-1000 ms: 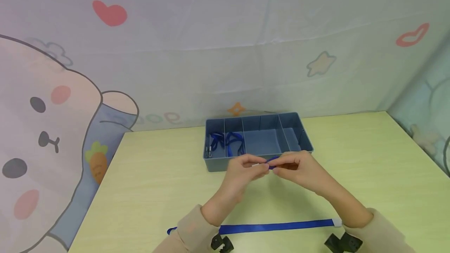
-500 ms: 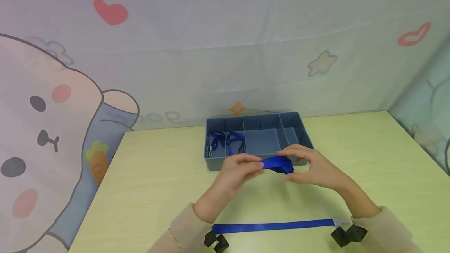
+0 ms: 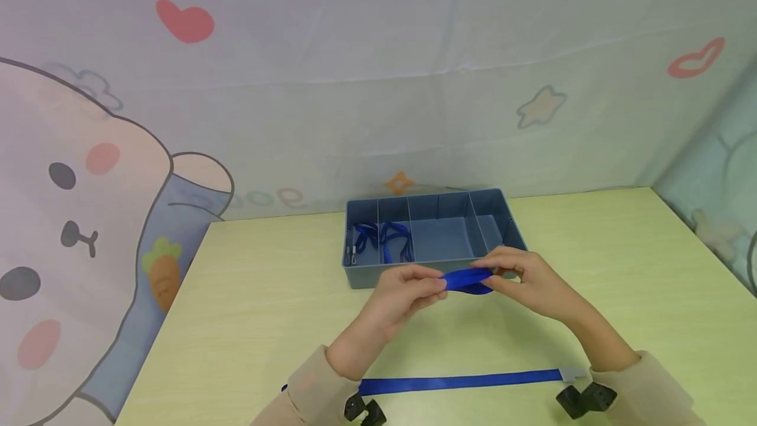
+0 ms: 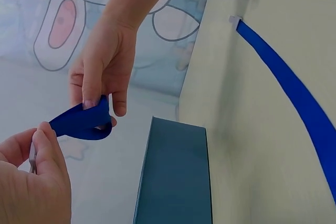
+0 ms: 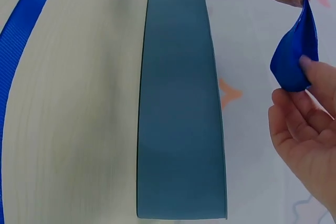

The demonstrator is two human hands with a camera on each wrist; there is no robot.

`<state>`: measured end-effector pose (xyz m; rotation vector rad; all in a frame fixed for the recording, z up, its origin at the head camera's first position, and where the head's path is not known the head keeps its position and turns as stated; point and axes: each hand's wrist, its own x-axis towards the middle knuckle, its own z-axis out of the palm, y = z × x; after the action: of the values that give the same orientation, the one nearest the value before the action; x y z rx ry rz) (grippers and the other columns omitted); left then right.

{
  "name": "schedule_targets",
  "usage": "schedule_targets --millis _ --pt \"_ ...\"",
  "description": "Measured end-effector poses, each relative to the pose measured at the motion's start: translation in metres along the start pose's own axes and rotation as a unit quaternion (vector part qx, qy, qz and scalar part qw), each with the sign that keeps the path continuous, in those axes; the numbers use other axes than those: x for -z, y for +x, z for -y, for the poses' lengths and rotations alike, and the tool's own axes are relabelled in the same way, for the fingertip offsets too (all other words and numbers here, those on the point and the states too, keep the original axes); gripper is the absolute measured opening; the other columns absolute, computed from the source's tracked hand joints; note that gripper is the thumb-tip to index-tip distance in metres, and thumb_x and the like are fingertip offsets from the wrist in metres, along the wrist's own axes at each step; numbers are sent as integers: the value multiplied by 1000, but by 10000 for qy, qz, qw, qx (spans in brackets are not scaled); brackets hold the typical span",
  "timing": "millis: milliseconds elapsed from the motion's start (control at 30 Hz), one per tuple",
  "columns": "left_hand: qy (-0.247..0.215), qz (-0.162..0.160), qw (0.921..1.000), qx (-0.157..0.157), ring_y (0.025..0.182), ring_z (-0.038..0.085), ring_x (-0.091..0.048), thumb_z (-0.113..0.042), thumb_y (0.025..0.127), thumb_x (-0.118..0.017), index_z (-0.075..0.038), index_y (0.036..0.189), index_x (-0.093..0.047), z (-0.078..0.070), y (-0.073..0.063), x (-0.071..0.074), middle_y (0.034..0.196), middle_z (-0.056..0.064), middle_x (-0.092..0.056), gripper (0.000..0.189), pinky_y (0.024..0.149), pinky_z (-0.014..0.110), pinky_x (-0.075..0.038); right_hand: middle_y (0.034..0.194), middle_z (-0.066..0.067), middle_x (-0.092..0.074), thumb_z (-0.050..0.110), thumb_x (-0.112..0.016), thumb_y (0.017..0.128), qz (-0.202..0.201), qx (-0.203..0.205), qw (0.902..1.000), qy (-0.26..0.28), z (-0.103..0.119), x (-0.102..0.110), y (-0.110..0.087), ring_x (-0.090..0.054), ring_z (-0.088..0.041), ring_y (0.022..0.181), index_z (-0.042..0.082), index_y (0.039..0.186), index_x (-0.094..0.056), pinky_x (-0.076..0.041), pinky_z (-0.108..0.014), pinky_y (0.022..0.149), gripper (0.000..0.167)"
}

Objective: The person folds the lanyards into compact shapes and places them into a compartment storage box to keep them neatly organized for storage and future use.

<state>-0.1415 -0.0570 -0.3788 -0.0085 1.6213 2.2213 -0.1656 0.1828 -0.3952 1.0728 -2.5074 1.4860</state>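
Observation:
A folded blue lanyard (image 3: 467, 277) is held in the air between the two hands, in front of the divided box. My left hand (image 3: 402, 298) pinches one end of it between thumb and fingers; a bit of metal clip (image 4: 33, 161) shows between those fingers in the left wrist view. At the looped end, my right hand (image 3: 532, 284) pinches the fold, its thumb (image 5: 310, 69) on the blue band in the right wrist view. Another blue lanyard (image 3: 461, 383) lies stretched out flat on the table nearer the body, with a pale end piece (image 3: 570, 374) at its right.
The grey-blue divided box (image 3: 378, 276) stands at the table's back edge. Its two left compartments hold coiled blue lanyards (image 3: 365, 236), one with a metal clip (image 3: 353, 255). A printed cloth (image 3: 355, 84) hangs behind the pale table (image 3: 266, 294).
The hands were close together a second ago; the right hand has moved right, and the folded lanyard now spans between them. Its right fingers have closed from a wider spread onto the loop.

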Motion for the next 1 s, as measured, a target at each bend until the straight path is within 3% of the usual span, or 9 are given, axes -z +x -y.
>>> schedule_targets --millis 167,367,567,667,833,1000 --pt "-16 -23 10000 13 73 13 -66 5 86 -61 12 101 -62 2 -1 -2 82 7 -64 17 75 22 -54 93 3 -60 -9 -56 86 -95 210 9985 -495 2 -3 0 -48 -9 73 -1 112 -65 -45 -24 58 29" --pt "-109 45 9999 34 71 11 -65 5 86 -61 14 101 -61 1 -3 -4 80 7 -63 17 72 19 -53 87 6 -61 -7 -70 77 -97 811 9910 -1062 4 -8 0 -51 -6 73 4 102 -69 -47 -21 56 27" --pt "-187 104 9997 153 69 12 -65 5 86 -61 13 99 -62 3 -3 -6 78 7 -64 16 70 18 -53 81 6 -58 -14 -68 70 -664 1219 9799 -1432 4 -13 2 -51 -5 69 9 93 -66 -47 -19 54 32" --pt "-147 153 9997 156 69 11 -64 4 87 -60 15 103 -60 4 -4 -5 78 6 -64 20 71 17 -53 83 5 -59 -17 -64 71 -809 1083 9841 -1151 6 -12 1 -50 -7 70 10 94 -65 -47 -20 55 35" --pt "-73 55 9999 62 71 10 -65 5 87 -60 16 106 -58 4 -4 -2 80 6 -63 22 71 17 -53 87 4 -62 -15 -58 78 -800 501 9942 -524 10 -11 -4 -51 -9 73 10 97 -64 -45 -24 58 33" --pt "-18 -82 10000 28 72 12 -65 5 85 -62 14 103 -61 5 -3 -3 81 7 -64 20 73 21 -54 88 0 -65 -16 -58 77 -1190 32 9904 -708 12 -15 -4 -53 -9 72 7 97 -66 -43 -23 53 32"
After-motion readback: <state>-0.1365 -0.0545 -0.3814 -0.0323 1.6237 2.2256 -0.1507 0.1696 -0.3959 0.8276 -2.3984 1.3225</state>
